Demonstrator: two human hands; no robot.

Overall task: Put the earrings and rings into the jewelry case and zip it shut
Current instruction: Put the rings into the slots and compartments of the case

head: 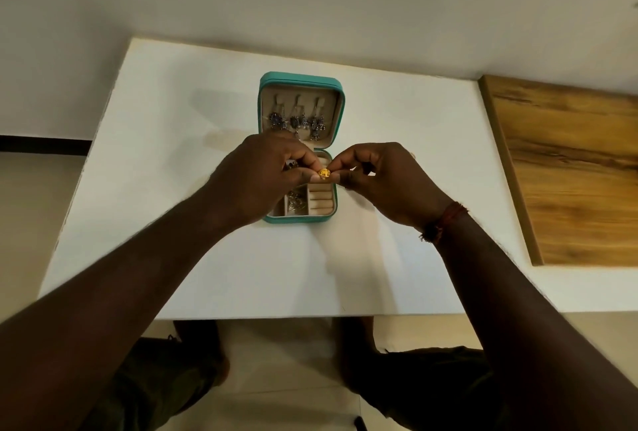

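A teal jewelry case [299, 81] lies open on the white table [172, 154], lid tipped back. Several dark dangling earrings [297, 121] hang inside the lid. The base shows beige ring rolls [321, 203] and a compartment with silver pieces [296, 204]. Above the base, a gold ring [325, 173] is pinched between my left hand [262, 177] and my right hand [383, 182]. My left hand also holds a small dark piece [291, 165] against its fingers. Both hands hide the middle of the case.
A wooden board [569, 168] adjoins the table on the right. The wall runs behind the table's far edge. My knees and the tiled floor [283, 361] show under the near edge.
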